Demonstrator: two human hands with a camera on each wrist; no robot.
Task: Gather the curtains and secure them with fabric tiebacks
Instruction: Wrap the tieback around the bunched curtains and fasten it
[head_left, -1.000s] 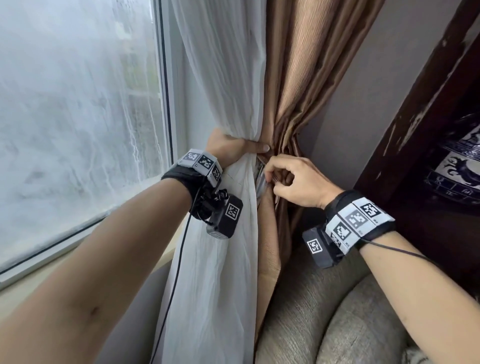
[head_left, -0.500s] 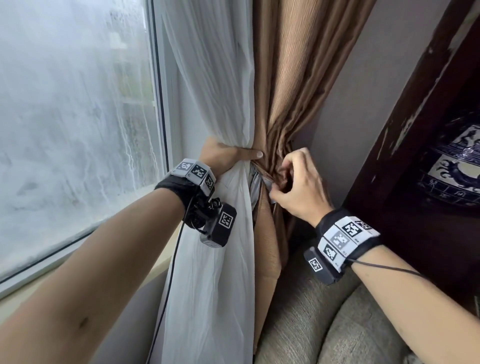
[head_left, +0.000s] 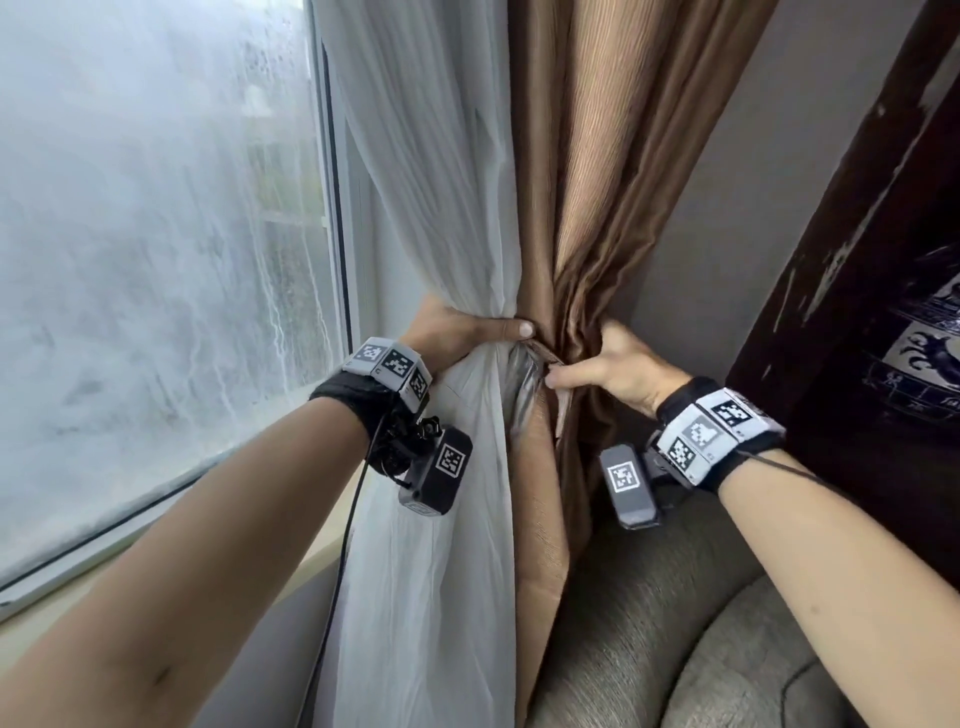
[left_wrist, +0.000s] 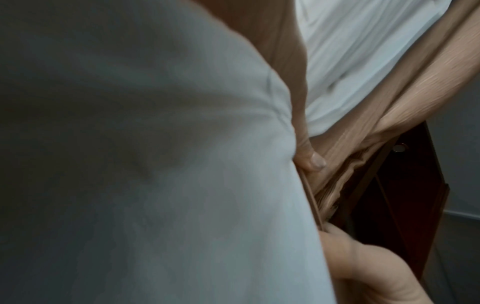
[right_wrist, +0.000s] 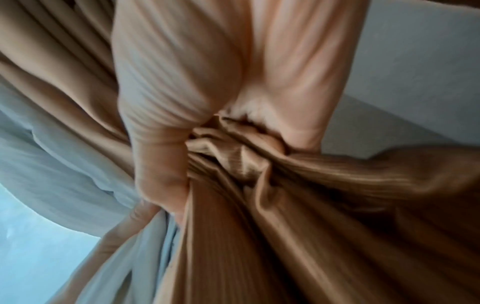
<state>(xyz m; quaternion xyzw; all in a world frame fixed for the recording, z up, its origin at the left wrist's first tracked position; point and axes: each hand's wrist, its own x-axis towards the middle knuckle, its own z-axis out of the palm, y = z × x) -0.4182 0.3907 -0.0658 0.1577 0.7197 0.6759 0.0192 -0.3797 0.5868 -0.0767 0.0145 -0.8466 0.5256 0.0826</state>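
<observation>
A white sheer curtain (head_left: 426, 171) hangs beside a brown ribbed curtain (head_left: 602, 171), and both are drawn in at one waist. My left hand (head_left: 467, 330) grips the white curtain there, its thumb (head_left: 522, 328) lying across the front. My right hand (head_left: 587, 366) reaches in from the right, its thumb (head_left: 563, 383) in front and its fingers hidden behind the brown folds. The left wrist view shows the white curtain (left_wrist: 155, 164), my thumb (left_wrist: 313, 159) and the brown curtain (left_wrist: 376, 127). Bunched brown curtain (right_wrist: 337, 205) fills the right wrist view. I cannot make out a tieback.
A streaked window pane (head_left: 156, 249) and its sill (head_left: 306, 569) are on the left. A grey-brown upholstered seat (head_left: 675, 623) sits under my right arm. A dark wooden cabinet (head_left: 852, 270) with a blue-and-white ceramic piece (head_left: 930, 353) stands close on the right, with a grey wall (head_left: 753, 171) behind.
My right hand has turned from a fist pinching at the front of the waist to a grip round the brown curtain from the right. My left hand keeps its hold.
</observation>
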